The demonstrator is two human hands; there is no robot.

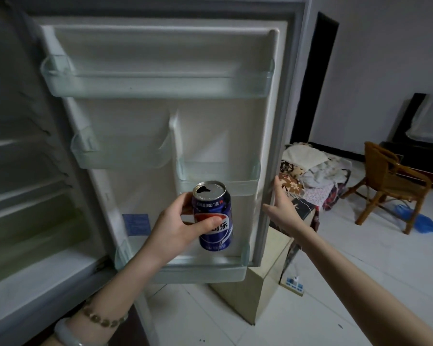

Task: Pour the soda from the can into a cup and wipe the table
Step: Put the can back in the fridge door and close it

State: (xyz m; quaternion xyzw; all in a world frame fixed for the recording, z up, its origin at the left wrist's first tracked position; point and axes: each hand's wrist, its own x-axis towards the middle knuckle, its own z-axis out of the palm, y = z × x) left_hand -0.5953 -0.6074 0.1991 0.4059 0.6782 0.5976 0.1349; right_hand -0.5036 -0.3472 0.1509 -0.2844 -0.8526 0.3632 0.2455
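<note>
Left hand grips opened can upright before fridge door; right hand, fingers straight, touches door edge. Fetching step; next: shut door, find cup.

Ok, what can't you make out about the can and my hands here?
Head view only.
- How full the can is: its wall hides the soda.
- Left hand: finger ends hidden behind the can.
- Right hand: palm faces the fridge door, contact unclear.
- Fridge shelves, left: blurred, cut off by the frame edge.
</note>
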